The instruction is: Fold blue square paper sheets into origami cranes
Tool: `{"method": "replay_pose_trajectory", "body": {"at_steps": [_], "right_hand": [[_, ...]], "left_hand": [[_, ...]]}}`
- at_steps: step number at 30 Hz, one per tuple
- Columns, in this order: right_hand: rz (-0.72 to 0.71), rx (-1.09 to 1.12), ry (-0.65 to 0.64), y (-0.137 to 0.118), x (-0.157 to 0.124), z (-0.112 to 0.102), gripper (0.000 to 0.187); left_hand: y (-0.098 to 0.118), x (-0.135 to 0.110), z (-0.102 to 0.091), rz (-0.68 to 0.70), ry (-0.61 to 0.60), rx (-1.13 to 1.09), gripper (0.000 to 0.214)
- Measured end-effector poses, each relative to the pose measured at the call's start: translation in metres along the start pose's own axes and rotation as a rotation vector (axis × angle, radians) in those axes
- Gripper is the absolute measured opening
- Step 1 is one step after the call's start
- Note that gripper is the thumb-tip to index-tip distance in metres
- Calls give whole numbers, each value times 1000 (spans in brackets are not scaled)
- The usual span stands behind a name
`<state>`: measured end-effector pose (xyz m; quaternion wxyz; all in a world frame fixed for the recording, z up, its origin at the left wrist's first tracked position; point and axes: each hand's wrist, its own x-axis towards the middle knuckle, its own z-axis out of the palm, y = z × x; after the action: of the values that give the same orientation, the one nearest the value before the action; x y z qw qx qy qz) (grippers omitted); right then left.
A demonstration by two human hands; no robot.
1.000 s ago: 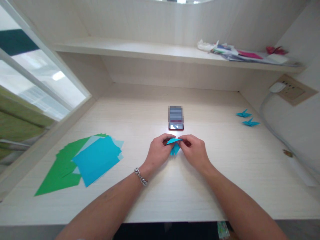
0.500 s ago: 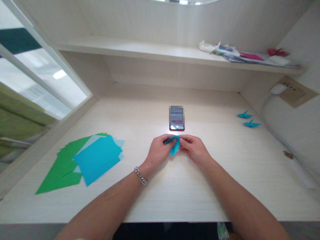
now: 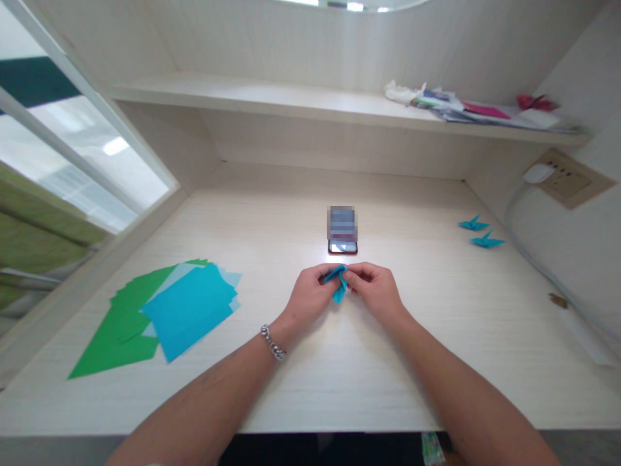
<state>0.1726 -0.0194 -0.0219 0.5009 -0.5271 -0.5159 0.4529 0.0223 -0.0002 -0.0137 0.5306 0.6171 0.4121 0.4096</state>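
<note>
A small folded piece of blue origami paper (image 3: 340, 292) is held between both hands at the middle of the desk. My left hand (image 3: 313, 291) pinches it from the left, with the thumb on its near face. From the right, my right hand (image 3: 376, 285) grips its edge between thumb and fingers. Some of the fingertips and part of the paper are hidden behind the hands. Just beyond the hands lies a phone (image 3: 342, 230) with its screen lit. Two finished blue paper cranes (image 3: 487, 240) rest at the right of the desk.
Fanned blue sheets (image 3: 194, 310) overlap green sheets (image 3: 111, 330) on the desk's left. A shelf (image 3: 272, 94) crosses above, bearing papers and a bag (image 3: 402, 92) at its right. A cable (image 3: 526, 255) runs from the wall socket (image 3: 577, 181) down the right side.
The right thumb has moved left onto the blue paper, and the paper's near part now looks narrower and more creased. Both hands stay in nearly the same place.
</note>
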Motion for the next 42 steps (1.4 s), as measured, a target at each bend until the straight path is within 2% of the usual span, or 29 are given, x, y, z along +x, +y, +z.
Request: {"method": "replay_pose_trajectory", "body": {"at_steps": [7, 12, 26, 33, 36, 39, 42], "right_hand": [[-199, -267, 125, -11, -9, 0, 18], [-256, -356, 146, -12, -11, 0, 15], [-238, -323, 130, -13, -10, -1, 15], [-215, -287, 127, -13, -10, -2, 15], [-193, -279, 123, -12, -9, -2, 16], [-151, -250, 95, -10, -8, -3, 16], [-110, -238, 60, -8, -8, -3, 17]], "left_hand": [[-3, 0, 2, -103, -39, -326, 28], [-1, -3, 2, -100, -72, -294, 30], [-4, -2, 1, -124, -105, -290, 38], [-2, -1, -2, -119, -153, -270, 53], [-2, -1, -1, -130, -162, -301, 47], [-4, 0, 0, -146, -94, -273, 32], [-6, 1, 1, -143, -40, -255, 29]]}}
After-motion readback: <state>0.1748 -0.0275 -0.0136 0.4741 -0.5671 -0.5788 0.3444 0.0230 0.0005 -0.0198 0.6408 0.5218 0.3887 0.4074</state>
